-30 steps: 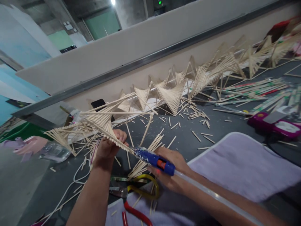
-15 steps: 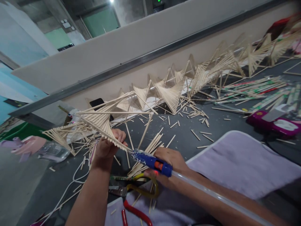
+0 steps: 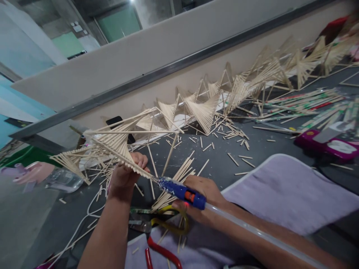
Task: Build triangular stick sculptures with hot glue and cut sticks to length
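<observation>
My left hand is closed on a lattice frame of thin wooden sticks, held up over the dark table. Its sticks fan out in a twisted surface, with a row of stick ends along the lower edge. Wrapped in my right hand is a blue hot glue gun with an orange window and a long clear glue stick coming out of its back. The glue gun's nozzle, smeared with whitish glue, meets the frame's lower right corner. Below lie yellow-handled pliers and a red-handled tool.
Several finished stick structures line the back wall. Loose sticks and cut pieces lie about the table. A lilac cloth is at the right, below a purple device. A clear bottle and a white cable are at left.
The upper part of the stick frame has shifted slightly left and tilted. The glue gun's nozzle stays at its lower corner, and both hands keep their hold.
</observation>
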Tool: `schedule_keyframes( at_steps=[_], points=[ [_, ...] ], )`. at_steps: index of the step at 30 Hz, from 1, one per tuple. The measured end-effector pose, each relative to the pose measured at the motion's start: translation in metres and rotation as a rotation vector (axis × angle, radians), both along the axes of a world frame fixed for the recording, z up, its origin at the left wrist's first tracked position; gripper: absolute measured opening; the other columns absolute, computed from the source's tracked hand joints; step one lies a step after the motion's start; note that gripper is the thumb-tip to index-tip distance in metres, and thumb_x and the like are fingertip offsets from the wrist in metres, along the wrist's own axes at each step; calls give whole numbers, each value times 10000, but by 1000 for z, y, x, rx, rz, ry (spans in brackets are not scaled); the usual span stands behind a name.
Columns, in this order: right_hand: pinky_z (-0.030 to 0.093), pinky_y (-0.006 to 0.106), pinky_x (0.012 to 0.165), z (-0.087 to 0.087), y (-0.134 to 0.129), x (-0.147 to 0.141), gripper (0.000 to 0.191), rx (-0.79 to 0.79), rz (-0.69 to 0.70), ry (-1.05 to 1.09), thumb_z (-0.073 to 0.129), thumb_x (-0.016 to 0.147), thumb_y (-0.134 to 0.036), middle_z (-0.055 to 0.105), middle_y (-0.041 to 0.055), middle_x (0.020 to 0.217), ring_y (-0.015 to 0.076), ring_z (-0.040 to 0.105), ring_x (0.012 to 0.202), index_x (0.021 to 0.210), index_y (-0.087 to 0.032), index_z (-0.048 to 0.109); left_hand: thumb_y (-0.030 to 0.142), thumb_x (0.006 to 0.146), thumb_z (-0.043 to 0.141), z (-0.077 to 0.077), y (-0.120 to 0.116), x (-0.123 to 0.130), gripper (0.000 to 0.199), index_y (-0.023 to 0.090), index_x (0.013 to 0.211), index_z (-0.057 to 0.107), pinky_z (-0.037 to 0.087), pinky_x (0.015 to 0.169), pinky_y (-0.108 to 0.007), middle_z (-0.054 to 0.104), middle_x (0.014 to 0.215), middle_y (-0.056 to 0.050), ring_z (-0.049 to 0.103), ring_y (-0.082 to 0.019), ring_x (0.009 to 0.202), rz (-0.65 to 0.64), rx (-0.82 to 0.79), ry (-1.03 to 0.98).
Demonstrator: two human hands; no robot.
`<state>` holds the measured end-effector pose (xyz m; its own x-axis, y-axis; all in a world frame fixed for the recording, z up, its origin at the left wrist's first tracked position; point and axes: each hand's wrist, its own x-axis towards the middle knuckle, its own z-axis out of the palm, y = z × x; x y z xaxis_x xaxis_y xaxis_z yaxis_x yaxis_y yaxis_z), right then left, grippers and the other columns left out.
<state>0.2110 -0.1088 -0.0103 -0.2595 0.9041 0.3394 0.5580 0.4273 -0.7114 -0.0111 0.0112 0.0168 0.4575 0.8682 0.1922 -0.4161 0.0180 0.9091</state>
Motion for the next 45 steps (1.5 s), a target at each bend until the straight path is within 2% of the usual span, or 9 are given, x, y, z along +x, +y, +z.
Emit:
schedule_keyframes(
  at_steps=[5,22,27,31,34,40,45],
  points=[
    [320,226,532,-3,-1,-1,317,28,-5,-12,565,715,-466,528,6,616,115,471,562,619,-178,477,295,493,770,0,0,0,242,173,640,623,512,459,-260,449,568,5,445,-114,555,-18,9,-2],
    [310,220,520,-5,-2,0,329,-16,-31,-75,516,742,-486,525,1,596,111,475,540,623,-180,493,240,511,765,6,-2,-3,233,162,661,606,529,500,-240,459,599,15,444,-95,574,-17,3,-47],
    [295,213,504,-12,0,-2,334,-14,-51,-57,535,718,-501,524,-17,580,106,474,523,609,-188,486,266,526,754,1,-1,-4,227,158,668,615,518,487,-247,473,608,7,453,-108,590,-5,14,-29],
    [278,218,495,-13,1,-1,340,23,-133,-35,571,689,-492,516,-19,546,100,457,492,577,-182,487,281,563,726,-2,-3,1,193,150,658,622,488,483,-259,483,608,-10,464,-131,610,11,24,56],
    [271,221,493,-12,1,-1,347,79,-135,-3,582,679,-482,503,-13,532,97,451,489,559,-171,488,296,575,716,-5,-6,6,192,141,637,621,454,506,-253,489,618,-18,474,-138,625,29,28,120],
    [292,226,529,-15,0,0,341,180,-141,53,544,715,-477,512,-2,555,103,463,535,580,-166,511,321,600,702,-17,-5,10,210,126,636,632,388,552,-254,530,632,-40,485,-146,635,-50,51,270],
    [271,221,497,-13,-1,1,342,198,-182,58,536,726,-471,482,-12,517,91,428,490,564,-171,510,284,593,709,-22,-6,16,180,124,593,629,372,583,-267,545,621,-42,489,-145,628,-44,44,287]
  ],
)
